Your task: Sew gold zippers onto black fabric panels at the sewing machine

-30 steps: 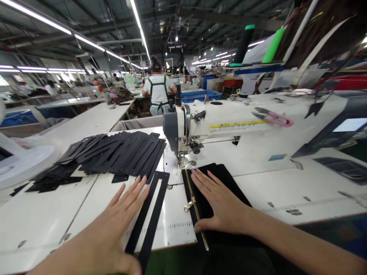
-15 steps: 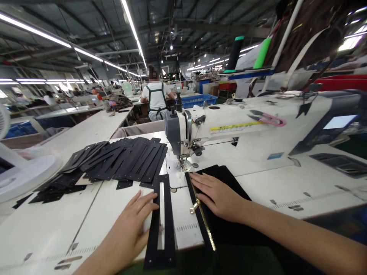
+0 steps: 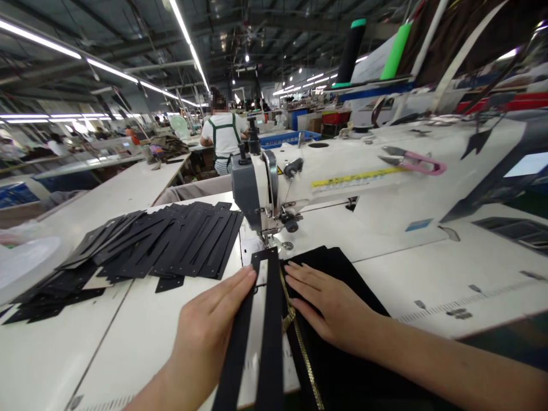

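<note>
My left hand (image 3: 205, 322) grips the left edge of a black slotted strip (image 3: 274, 325), a long frame-shaped piece with small holes at its end. The strip's far end lies just in front of the needle area of the sewing machine (image 3: 252, 194). With fingers stretched out, my right hand (image 3: 331, 305) lies flat on black fabric (image 3: 357, 279), beside a gold-toothed zipper (image 3: 306, 362). The zipper's gold slider (image 3: 289, 317) sits by the strip's right edge. Where the strip and the zipper tape meet, I cannot tell whether they overlap.
A fanned pile of black slotted pieces (image 3: 171, 242) lies left of the machine. Pink-handled thread snips (image 3: 413, 160) rest on the machine arm. A white round base (image 3: 29, 265) stands at the far left. Beyond the table, a person (image 3: 222, 134) faces away.
My left hand has brought the black slotted strip right and forward, up against the zipper and the machine's needle area. My right hand stays on the fabric. The view has shifted slightly.
</note>
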Demonstrator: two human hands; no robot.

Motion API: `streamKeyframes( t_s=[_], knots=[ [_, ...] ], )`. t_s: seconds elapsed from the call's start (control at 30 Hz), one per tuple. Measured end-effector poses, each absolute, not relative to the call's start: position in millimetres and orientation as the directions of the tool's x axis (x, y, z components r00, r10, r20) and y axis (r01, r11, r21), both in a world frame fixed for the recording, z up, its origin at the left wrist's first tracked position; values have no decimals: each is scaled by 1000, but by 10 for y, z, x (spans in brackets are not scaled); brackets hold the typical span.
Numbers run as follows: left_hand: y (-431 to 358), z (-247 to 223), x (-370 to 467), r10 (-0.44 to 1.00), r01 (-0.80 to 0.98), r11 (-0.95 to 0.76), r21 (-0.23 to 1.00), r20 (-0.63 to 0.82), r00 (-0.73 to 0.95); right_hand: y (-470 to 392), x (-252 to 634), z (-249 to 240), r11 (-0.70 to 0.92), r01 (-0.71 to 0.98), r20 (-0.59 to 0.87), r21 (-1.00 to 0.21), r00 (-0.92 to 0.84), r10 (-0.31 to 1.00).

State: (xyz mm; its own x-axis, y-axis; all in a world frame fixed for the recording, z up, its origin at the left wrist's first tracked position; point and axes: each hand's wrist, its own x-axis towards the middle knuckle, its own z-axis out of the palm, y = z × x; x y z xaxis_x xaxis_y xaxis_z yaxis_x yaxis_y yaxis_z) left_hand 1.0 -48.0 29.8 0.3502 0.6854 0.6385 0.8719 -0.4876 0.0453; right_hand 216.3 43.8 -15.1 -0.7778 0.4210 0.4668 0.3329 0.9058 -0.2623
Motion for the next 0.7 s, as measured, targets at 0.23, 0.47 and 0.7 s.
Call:
streamKeyframes(
  t_s=[0.23, 0.47, 0.7],
  knots=[
    [-157, 67, 361, 762, 862, -504, -56, 442, 474, 471, 2162, -113, 907, 278, 482, -315, -777, 405],
    [-185, 48, 291, 780, 852, -520, -54, 376, 500, 460, 2177, -127, 893, 343, 515, -290, -731, 448],
    [-132, -14, 214, 734, 819, -551, -163, 373, 568, 428, 2170, -126, 901, 367, 527, -229, -732, 432]
  ],
)
